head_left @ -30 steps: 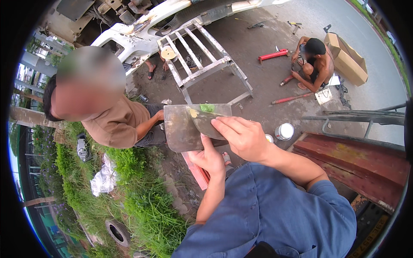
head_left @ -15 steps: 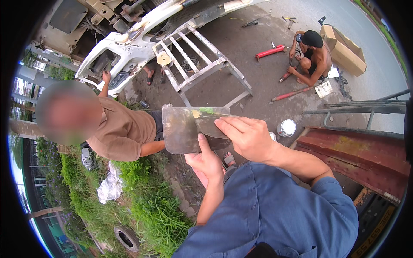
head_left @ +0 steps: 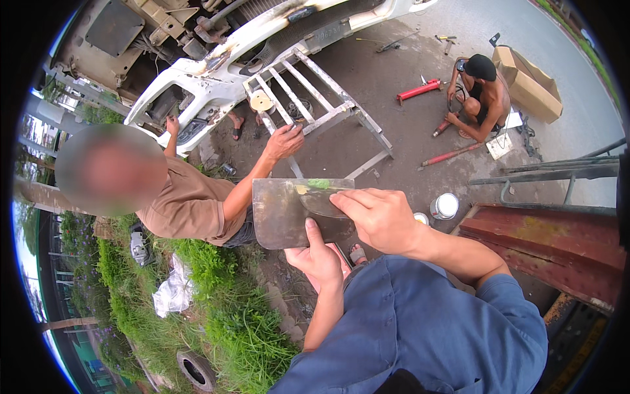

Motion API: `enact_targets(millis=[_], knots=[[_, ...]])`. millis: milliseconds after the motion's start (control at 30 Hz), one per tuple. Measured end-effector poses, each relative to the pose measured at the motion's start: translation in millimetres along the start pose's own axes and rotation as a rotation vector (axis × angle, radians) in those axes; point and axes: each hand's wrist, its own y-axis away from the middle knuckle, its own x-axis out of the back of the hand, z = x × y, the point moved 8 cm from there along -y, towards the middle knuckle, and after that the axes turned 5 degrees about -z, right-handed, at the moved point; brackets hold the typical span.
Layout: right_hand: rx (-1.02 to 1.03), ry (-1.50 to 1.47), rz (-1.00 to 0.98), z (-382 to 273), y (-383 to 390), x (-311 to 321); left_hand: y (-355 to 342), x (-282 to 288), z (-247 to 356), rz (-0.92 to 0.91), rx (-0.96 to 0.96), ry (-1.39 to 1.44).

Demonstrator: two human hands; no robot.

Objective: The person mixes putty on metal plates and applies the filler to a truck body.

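A flat, greyish, smeared plate with rounded corners rests on my left hand, whose thumb presses on its top face. My right hand pinches a thin, dark, flat spreader that lies against the plate's right part. Close to the spreader's upper edge sit a dab of green paste and a smaller yellowish dab. Some of my left fingers are hidden under the plate. A pinkish edge shows beside that hand; what it belongs to I cannot tell.
A co-worker in brown stands at left, near a metal stand and a white bumper. Another person squats by a red tool and a cardboard box. White cans and a rusty red panel are at right.
The co-worker in brown has raised a hand toward the metal stand. The plate and my hands sit slightly lower in view, while the background has shifted a little rightward.
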Motion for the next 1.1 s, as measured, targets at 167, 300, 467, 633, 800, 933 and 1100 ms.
enact_targets(millis=[167, 300, 467, 633, 800, 933, 1100], knots=[[0.017, -0.037, -0.053, -2, -4, -6, -3, 4, 2, -0.02, -0.03, 0.024], [0.044, -0.02, -0.033, -2, -6, -8, -6, 5, 5, 0.002, -0.017, -0.006], [0.01, 0.01, 0.039, 0, -11, 2, -9, 5, 10, -0.015, -0.055, 0.017], [0.082, 0.004, -0.002, -2, -16, 10, -12, 5, 12, -0.024, -0.025, 0.046], [0.251, 0.016, 0.052, 3, -29, 33, -20, 8, 4, -0.045, 0.223, 0.304], [0.276, -0.16, -0.024, 18, -24, 25, -17, 2, -8, -0.108, 0.488, 0.491], [0.31, -0.233, -0.184, 25, -12, 28, -18, 11, -8, -0.19, 0.513, 0.487]])
